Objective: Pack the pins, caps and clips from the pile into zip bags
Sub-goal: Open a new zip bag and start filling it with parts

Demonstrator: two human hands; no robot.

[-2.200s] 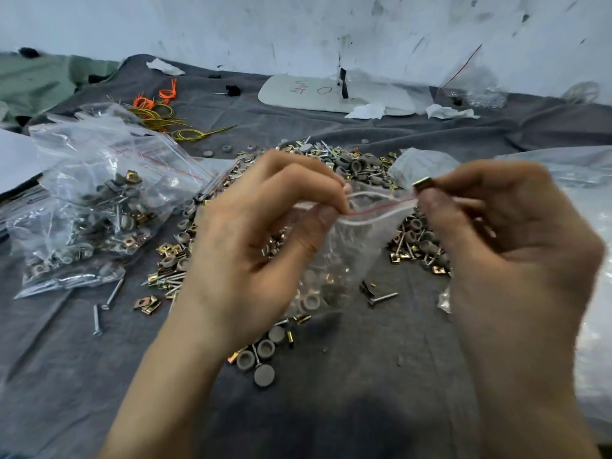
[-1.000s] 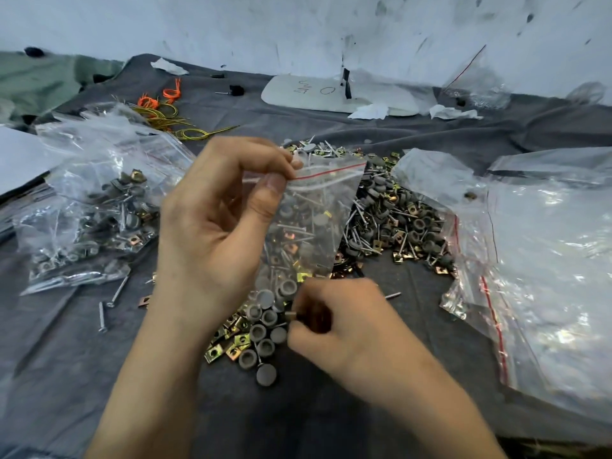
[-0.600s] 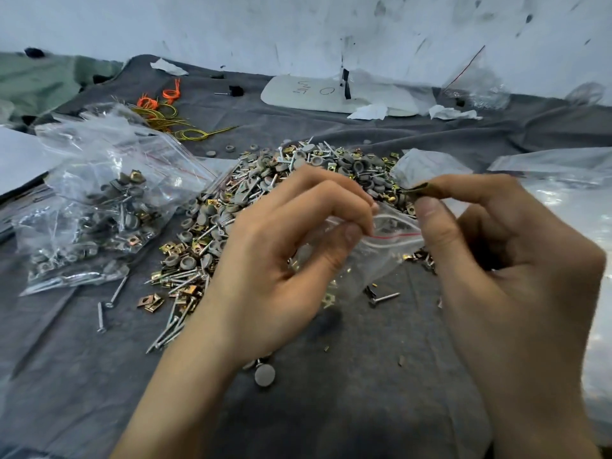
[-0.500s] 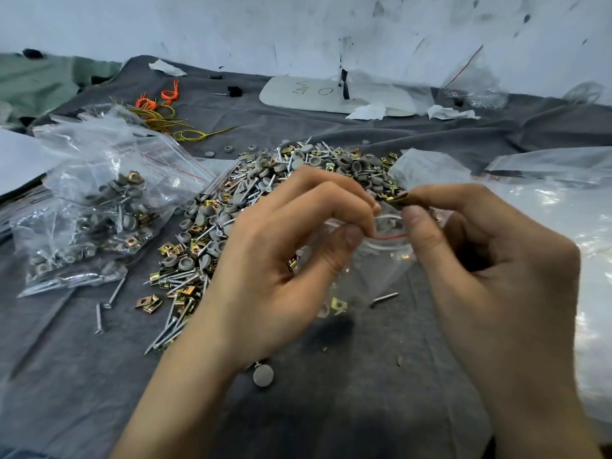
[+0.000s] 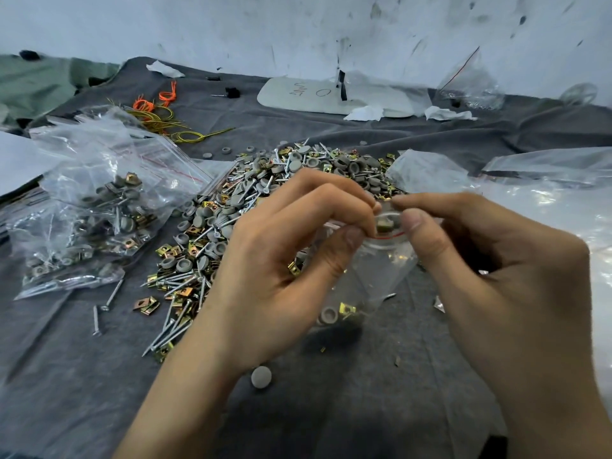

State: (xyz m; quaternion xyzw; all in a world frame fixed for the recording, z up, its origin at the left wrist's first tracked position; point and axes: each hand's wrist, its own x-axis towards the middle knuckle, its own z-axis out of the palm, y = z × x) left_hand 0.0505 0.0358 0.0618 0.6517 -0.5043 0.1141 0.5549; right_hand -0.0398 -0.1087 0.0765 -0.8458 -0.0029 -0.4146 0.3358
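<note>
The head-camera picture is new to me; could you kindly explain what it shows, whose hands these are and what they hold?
There is no machine here: a person wears one camera on the head, looking forward and down, so you see that person's own bare hands. The left hand and right hand each pinch the open mouth of a small zip bag, where a small part sits; I cannot tell which kind. A grey cap and a gold clip seem to lie at its bottom. Beneath, on a grey cloth, is the pile of pins, caps and clips. Filled bags lie to the left, clear plastic bags to the right.
</note>
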